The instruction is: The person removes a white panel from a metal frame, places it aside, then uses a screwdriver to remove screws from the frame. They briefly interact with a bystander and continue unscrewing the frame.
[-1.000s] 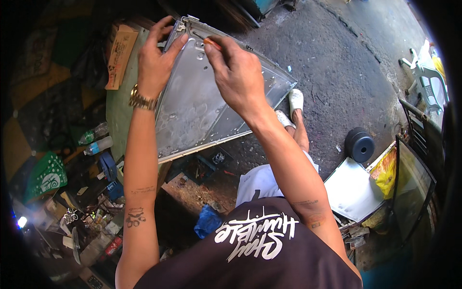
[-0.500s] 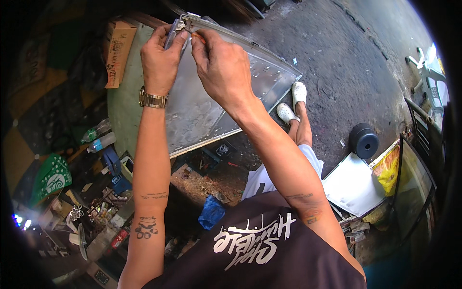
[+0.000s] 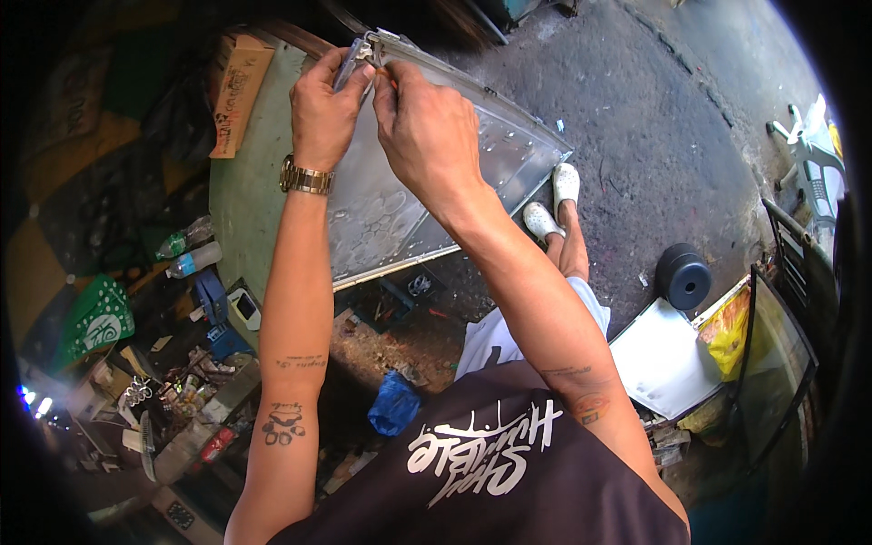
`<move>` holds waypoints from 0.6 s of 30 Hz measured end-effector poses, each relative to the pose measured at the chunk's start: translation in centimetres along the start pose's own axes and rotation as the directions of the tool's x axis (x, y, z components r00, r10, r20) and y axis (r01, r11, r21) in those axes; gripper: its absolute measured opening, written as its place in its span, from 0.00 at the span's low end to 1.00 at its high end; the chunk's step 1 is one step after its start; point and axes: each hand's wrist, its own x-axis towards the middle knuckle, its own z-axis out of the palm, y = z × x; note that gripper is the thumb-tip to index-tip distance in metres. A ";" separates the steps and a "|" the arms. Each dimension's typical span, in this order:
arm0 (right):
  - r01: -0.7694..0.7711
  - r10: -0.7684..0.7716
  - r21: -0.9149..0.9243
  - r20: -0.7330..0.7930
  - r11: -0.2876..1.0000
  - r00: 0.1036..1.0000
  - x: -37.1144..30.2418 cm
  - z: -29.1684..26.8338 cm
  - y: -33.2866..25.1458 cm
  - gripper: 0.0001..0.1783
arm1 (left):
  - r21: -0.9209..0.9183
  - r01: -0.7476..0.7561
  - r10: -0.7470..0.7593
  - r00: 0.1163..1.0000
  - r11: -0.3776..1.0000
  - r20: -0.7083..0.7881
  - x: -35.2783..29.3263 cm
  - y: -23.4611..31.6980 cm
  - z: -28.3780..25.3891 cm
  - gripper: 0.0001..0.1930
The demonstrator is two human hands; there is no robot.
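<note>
Panel (image 3: 381, 218) partly hidden by right hand (image 3: 431, 127), cardboard box (image 3: 241, 95), bottles (image 3: 193, 261) nearby

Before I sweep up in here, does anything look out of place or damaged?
The crumpled blue plastic lies by scattered scraps, so it looks like stray litter. The framed grey panel is blotchy and speckled, which may be only dirt or wear; I see no clear break.

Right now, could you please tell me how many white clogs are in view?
2: one white clog by the right corner of the grey framed panel, the other clog lower left of it. More could be hidden in the dark clutter.
</note>
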 end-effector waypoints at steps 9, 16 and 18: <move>-0.451 0.302 0.640 0.335 0.622 0.892 1.6 -0.1 -0.2 0.14 | 0.056 -0.010 0.011 1.000 0.998 -0.012 0.0 0.0 0.1 0.12; -0.426 0.234 0.583 0.377 0.692 0.896 2.9 -1.0 -0.2 0.10 | 0.150 -0.063 0.070 0.997 0.987 -0.043 0.1 0.1 -0.3 0.12; 0.303 -0.294 -0.137 0.082 0.943 0.952 2.8 -0.7 0.1 0.10 | 0.150 -0.061 0.065 0.998 0.987 -0.021 0.3 -0.2 -0.3 0.12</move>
